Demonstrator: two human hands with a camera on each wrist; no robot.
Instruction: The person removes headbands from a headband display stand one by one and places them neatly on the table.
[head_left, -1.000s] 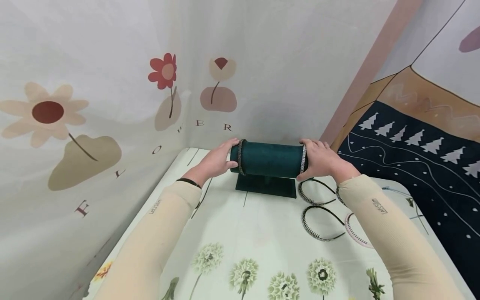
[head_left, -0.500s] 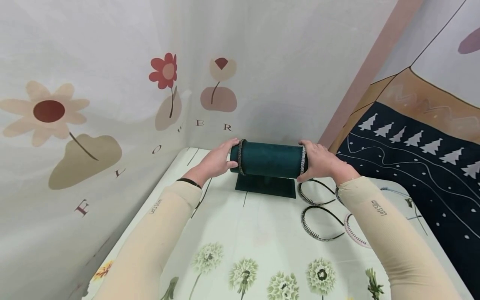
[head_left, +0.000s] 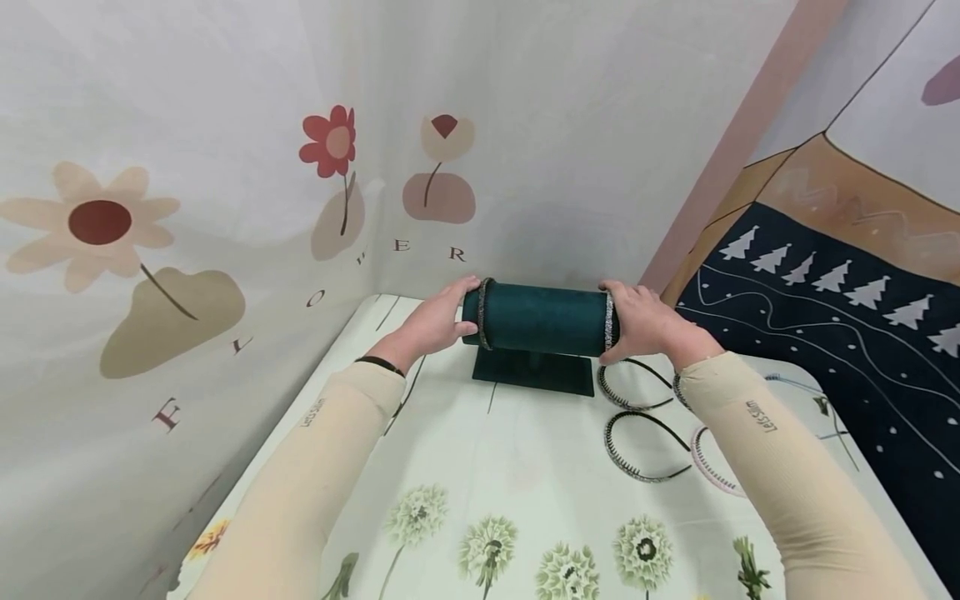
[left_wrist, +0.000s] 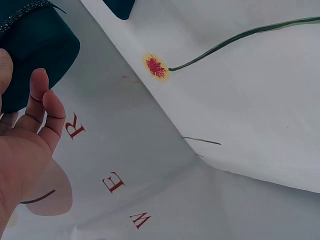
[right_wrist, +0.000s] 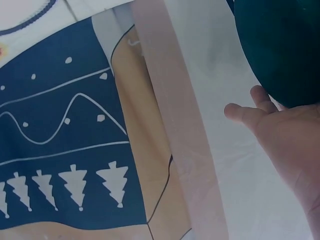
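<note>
A dark green velvet headband stand (head_left: pixel 545 319), a horizontal roll on a flat base, stands at the table's far side. My left hand (head_left: pixel 437 319) grips its left end, thumb in front and fingers over the top. In the left wrist view, some fingers of the left hand (left_wrist: pixel 30 130) stick out past the roll's end. My right hand (head_left: pixel 643 321) grips the right end, thumb low in front and fingertips on top. A dark glittery headband (head_left: pixel 483 315) circles the roll beside the left fingertips. A silver glittery headband (head_left: pixel 609 321) sits at the right end, against the right hand.
Several toothed headbands lie on the table right of the stand, among them a black headband (head_left: pixel 633 477) and a pink headband (head_left: pixel 712 471), partly behind my right sleeve (head_left: pixel 780 450). A white printed curtain (head_left: pixel 540 150) hangs close behind the table (head_left: pixel 450 433); a navy cloth (head_left: pixel 840 350) is at right.
</note>
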